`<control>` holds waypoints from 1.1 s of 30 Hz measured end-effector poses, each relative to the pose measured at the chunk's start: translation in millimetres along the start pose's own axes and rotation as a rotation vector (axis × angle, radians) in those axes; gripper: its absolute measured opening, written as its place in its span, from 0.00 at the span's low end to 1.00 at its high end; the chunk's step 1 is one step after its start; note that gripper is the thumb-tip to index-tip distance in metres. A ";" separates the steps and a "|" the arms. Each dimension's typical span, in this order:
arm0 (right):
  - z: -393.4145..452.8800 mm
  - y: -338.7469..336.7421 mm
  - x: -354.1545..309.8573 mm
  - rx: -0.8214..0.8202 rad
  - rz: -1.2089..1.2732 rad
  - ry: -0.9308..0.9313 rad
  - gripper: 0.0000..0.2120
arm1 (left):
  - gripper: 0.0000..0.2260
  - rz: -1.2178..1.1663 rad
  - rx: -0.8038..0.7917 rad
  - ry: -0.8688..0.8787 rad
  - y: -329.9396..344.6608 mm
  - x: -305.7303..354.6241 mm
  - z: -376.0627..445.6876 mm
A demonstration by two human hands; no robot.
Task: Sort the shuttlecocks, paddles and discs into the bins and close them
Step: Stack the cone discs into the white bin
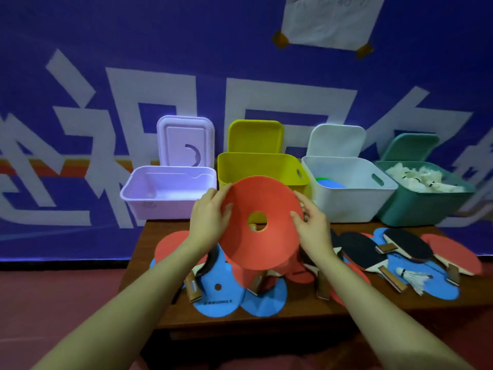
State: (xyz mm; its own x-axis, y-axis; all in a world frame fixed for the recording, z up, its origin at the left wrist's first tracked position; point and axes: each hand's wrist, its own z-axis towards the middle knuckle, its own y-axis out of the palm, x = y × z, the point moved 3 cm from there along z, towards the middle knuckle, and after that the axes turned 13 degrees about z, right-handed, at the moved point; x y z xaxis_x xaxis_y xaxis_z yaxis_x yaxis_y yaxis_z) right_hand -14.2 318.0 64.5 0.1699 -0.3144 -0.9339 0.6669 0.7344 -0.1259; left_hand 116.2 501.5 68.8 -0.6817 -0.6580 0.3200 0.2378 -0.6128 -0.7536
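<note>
— Two hands hold one red disc point(260, 222) up over the table point(149, 311): the left hand point(210, 218) pinches its left edge, the right hand point(310, 227) pinches the right edge, fingers curled on the rim with thumbs on the near face. It hangs tilted, in front of the yellow bin point(262, 169).

— Which bin should take it?

— Probably the white bin point(349, 188), right of the yellow one. It already holds a blue and a green disc, while the green bin point(424, 201) at far right is full of shuttlecocks. The yellow one looks empty, though the disc hides part of it.

— So the risk is a wrong drop?

— Yes. The disc sits nearest the yellow bin, so a straight push forward would land it there. It also looks thin and floppy; released tilted, it could catch on the white rim and slide back out.

— Anything else?

— The pile below is loose. Paddles point(373, 252) lie across red and blue discs, some overhanging the near edge, and one shuttlecock point(416, 279) lies near right. A forearm sweeping low could knock them to the floor. All four lids stand open against the wall; a bump could tip one shut early.
</note>
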 end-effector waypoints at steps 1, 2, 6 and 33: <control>5.7 -13.0 -2.3 0.011 0.011 -0.001 0.22 | 0.22 0.002 0.008 0.006 4.4 13.3 7.0; 10.8 -24.7 -5.1 0.017 0.023 -0.003 0.22 | 0.22 0.008 0.013 0.009 9.6 24.8 14.0; 33.1 -67.6 -11.2 0.049 0.009 -0.037 0.21 | 0.23 0.031 0.016 0.029 31.8 68.5 43.6; 358.9 -244.8 156.1 0.293 -0.353 0.122 0.21 | 0.24 -0.055 -0.316 0.208 350.1 208.6 314.8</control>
State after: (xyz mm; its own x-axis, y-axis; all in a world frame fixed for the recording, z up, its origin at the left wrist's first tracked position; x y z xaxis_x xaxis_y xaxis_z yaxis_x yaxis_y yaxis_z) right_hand 109.5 -126.8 69.6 -0.1789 -0.4281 -0.8858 0.8480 0.3894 -0.3595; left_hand 275.1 12.0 52.5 -0.8210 -0.5053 0.2657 -0.0058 -0.4580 -0.8889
